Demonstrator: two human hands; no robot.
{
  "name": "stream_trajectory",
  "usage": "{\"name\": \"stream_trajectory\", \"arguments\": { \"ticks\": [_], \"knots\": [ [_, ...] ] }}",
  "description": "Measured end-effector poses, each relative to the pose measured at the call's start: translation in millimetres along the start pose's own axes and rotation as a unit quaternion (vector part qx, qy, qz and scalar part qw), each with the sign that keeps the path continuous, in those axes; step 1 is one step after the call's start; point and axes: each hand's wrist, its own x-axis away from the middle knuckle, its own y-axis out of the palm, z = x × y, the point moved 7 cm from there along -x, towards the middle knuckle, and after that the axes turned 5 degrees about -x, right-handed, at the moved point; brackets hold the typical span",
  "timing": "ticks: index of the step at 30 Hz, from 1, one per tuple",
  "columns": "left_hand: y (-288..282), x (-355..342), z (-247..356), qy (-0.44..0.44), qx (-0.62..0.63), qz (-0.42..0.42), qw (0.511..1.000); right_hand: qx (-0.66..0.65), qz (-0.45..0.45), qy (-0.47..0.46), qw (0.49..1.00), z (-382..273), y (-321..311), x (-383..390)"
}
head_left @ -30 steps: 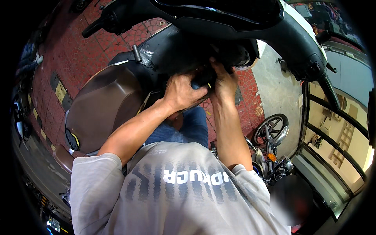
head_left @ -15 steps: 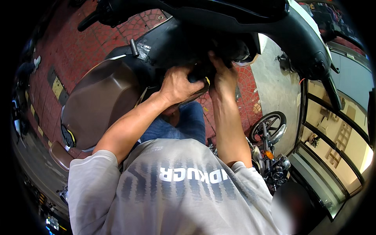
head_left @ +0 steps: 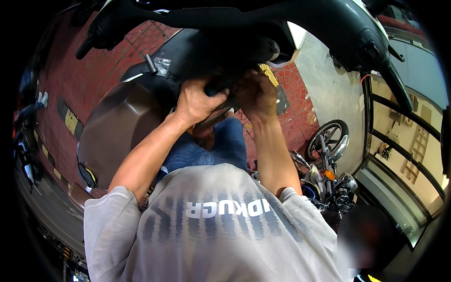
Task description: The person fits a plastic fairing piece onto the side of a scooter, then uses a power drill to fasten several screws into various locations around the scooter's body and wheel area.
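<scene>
Beneath the scooter's black handlebar cover [head_left: 216, 16], my left hand [head_left: 197, 101] is closed on a dark part [head_left: 217, 85] in the shadow of the black body panel [head_left: 188, 51], its thumb reaching along that part. Just right of it, my right hand [head_left: 256, 96] has its fingers curled in against the same dark area; what they hold is too shaded to make out. A metal cylinder [head_left: 151, 63] and a small clear plastic packet [head_left: 162, 66] lie on the panel, left of both hands. The brown seat [head_left: 110, 127] is at the left.
Red patterned paving [head_left: 61, 84] and a grey concrete strip [head_left: 319, 89] surround the scooter. A parked motorbike [head_left: 326, 174] stands at lower right, beside a glass-fronted wall [head_left: 404, 141]. A person's shoe [head_left: 43, 98] shows at far left. A dark blurred shape is at lower right.
Both hands have shifted a little left in the view. My right hand's raised fingers have curled lower, toward my left hand. The view has also shifted slightly relative to the scooter.
</scene>
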Motion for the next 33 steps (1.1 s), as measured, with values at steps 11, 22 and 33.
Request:
{"name": "stream_trajectory", "arguments": {
  "ticks": [11,22,33],
  "knots": [
    [1,0,-2,-0.018,-0.045,-0.024,0.999,-0.011,-0.014,-0.017,1.0,10,-13,-9],
    [1,-1,-6,-0.014,-0.032,-0.026,0.999,0.221,0.086,-0.137,0.962,8,9,-7],
    [-3,-2,4,0.01,-0.018,-0.016,1.0,0.208,0.139,-0.129,0.96,5,14,-3]
  ]
}}
